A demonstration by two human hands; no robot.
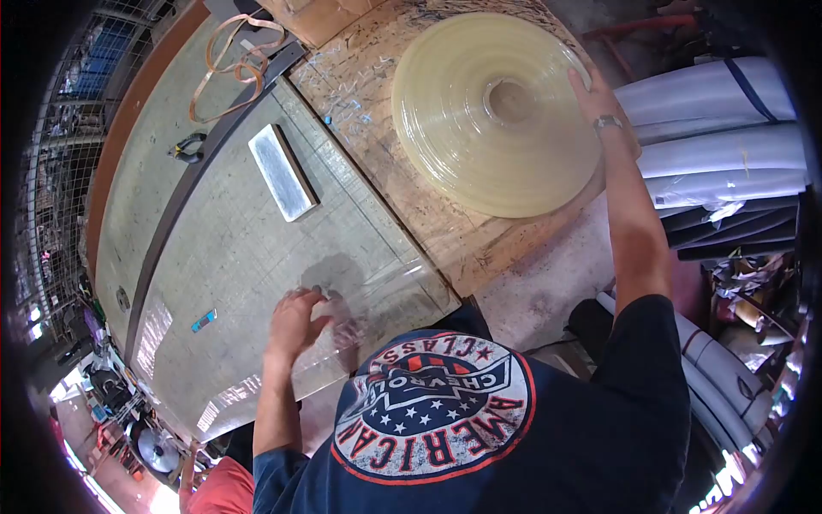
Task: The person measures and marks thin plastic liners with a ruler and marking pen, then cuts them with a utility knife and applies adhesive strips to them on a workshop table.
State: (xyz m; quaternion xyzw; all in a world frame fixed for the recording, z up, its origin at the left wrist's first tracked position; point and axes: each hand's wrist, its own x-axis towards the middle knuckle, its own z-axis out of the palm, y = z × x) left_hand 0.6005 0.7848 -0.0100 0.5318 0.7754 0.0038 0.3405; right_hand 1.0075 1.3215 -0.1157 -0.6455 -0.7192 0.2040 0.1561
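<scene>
A large roll of translucent, yellowish plastic strip (454, 111) lies flat on a worn wooden board, with a round hole at its middle. My right hand (592, 98) grips its right rim, thumb on the upper side and the other fingers partly hidden by the edge. Over the glossy grey-green tabletop (248, 248), my left hand (297, 321) is empty, its fingers loosely bent and the thumb apart. Beyond that hand lies a rectangular block with a silvery top (282, 171). A small blue item (204, 320) rests to its left.
Dark-handled pliers (187, 148) and a looped copper-coloured band (235, 68) lie on the table's far side. A dark strip (184, 184) crosses the tabletop. Plastic scraps (347, 111) litter the wooden board. Wrapped white rolls (719, 128) stand at right; a person in red (224, 488) is at lower left.
</scene>
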